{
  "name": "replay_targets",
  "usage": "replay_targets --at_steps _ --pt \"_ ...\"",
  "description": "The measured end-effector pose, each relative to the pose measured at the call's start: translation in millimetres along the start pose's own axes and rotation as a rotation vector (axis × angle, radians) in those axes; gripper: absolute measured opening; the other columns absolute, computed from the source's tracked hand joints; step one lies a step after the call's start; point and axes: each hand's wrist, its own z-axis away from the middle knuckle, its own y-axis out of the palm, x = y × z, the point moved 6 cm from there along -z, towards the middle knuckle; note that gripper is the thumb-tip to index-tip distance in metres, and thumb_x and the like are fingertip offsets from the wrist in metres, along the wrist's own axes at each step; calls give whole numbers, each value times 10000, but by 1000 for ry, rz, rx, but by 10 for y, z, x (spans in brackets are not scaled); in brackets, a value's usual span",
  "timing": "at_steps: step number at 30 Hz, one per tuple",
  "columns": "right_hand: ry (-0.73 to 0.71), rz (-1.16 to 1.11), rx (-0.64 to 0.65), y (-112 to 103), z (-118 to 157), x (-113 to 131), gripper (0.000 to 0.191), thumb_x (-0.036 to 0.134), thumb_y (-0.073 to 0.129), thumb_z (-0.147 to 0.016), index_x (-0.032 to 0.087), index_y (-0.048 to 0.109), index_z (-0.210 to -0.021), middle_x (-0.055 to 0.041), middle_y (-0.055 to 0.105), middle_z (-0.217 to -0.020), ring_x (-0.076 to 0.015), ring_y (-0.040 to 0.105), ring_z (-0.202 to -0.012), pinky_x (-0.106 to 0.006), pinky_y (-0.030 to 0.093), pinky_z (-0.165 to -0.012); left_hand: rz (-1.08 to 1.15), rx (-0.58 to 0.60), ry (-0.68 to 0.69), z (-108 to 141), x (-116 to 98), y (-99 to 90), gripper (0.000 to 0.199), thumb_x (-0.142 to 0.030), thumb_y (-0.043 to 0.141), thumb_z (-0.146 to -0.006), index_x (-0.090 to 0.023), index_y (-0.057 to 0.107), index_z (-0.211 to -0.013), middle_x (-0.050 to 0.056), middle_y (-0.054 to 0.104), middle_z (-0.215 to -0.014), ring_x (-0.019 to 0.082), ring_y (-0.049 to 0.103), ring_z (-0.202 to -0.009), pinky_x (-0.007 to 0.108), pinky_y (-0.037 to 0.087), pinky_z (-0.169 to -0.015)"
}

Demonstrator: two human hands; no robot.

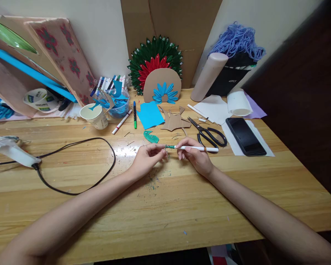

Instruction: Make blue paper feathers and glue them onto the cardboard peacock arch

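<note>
My right hand (194, 154) grips a white marker (200, 148) lying nearly level, its green end pointing left. That end meets the fingertips of my left hand (149, 157), which are pinched together. Whatever they pinch is too small or hidden to make out. Just beyond my hands lies a green, bird-like cut-out (151, 137). Behind it are a blue paper sheet (151, 115) and a cut cardboard scrap (174, 121). Black-handled scissors (209, 134) rest open beyond my right hand. Dark green specks are scattered on the table below my fingers.
A cardboard disc (151, 82) with blue petals leans before a green and red petal fan (135, 59). At left are a hot glue gun (13, 149) with a looping cord, a paper cup (95, 117) and a tub of blue scraps (120, 106). A phone (245, 136) lies at right.
</note>
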Motion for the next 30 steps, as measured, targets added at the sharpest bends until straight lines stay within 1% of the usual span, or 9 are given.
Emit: replay_targets --at_steps 2,6,9,12,16,18,20,25,30 --pt "10 14 3 1 -2 -7 152 274 501 -835 201 630 -869 4 574 -643 -126 481 -589 -251 343 -551 2 -2 2 3 7 10 274 -293 633 -758 -107 655 -957 52 677 -715 133 623 -666 247 486 -626" --pt "-22 9 -93 -62 -18 13 166 273 475 -853 211 618 -910 -1 580 -673 -125 456 -592 -250 325 -540 21 0 -26 -1 18 30 282 -277 621 -761 -92 646 -972 73 686 -752 138 630 -664 260 498 -620" --pt "-21 -5 -131 -90 -20 12 168 270 466 -859 211 613 -918 -2 576 -677 -121 449 -596 -246 322 -543 -61 35 -72 -41 -66 -46 288 -271 598 -777 -88 637 -996 97 698 -798 140 635 -666 251 490 -592" --pt "-5 -11 -145 -98 -16 -6 161 271 475 -856 212 614 -915 -4 580 -685 -118 452 -608 -242 330 -556 -350 21 -75 -107 -286 -319 255 -268 572 -793 -104 646 -975 93 706 -817 131 616 -607 245 468 -551" --pt "18 -22 -156 -102 -24 -35 148 278 495 -841 218 615 -901 -2 583 -684 -114 450 -607 -233 336 -558 -953 -67 47 -165 -617 -776 162 -165 558 -763 -143 693 -850 79 712 -871 180 638 -769 281 470 -694" --pt "22 -17 -169 -106 -31 -40 148 283 499 -835 218 615 -899 -2 581 -680 -114 449 -607 -231 336 -558 -1174 -112 16 -171 -641 -950 183 -143 538 -757 -149 703 -836 88 712 -870 202 638 -810 290 464 -714" --pt "21 -11 -175 -107 -32 -37 150 289 502 -830 218 615 -898 -3 580 -677 -115 448 -605 -232 337 -557 -1304 -134 -51 -167 -599 -1048 202 -147 533 -752 -151 705 -859 97 707 -885 213 637 -830 285 465 -703" --pt "22 3 -186 -110 -14 -24 155 303 515 -817 213 616 -892 -5 574 -667 -121 440 -590 -240 336 -549 -1439 -162 -137 -97 -564 -1015 208 -174 558 -723 -168 696 -878 111 689 -947 252 627 -886 307 462 -690" --pt "35 4 -191 -109 -13 -49 159 309 513 -819 216 615 -898 -6 576 -669 -118 439 -586 -236 334 -540 -1462 -97 -215 -24 -577 -937 122 -216 623 -681 -166 701 -759 111 702 -856 268 642 -827 300 454 -633"
